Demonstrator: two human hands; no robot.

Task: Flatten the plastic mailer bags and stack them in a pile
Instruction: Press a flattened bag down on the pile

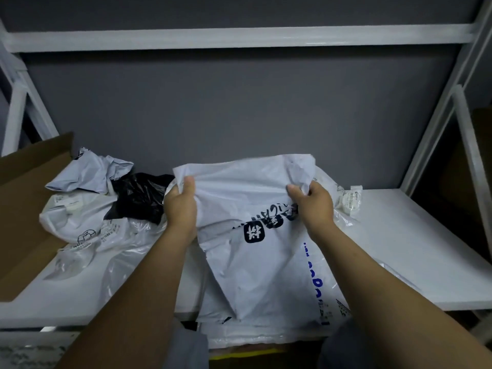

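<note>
Left hand [180, 206]: grips top-left edge of white mailer bag [255, 235].
Right hand [312, 202]: grips its crumpled top-right corner.
Bag: held up over flattened pile [269, 330] at shelf [415, 251] front.
Left side: crumpled white bags [80, 209], black bag [139, 197], cardboard box [24, 198].

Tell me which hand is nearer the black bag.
Left. The left hand grips the white mailer right beside the black bag; the right hand grips its opposite corner, farther away.
</note>
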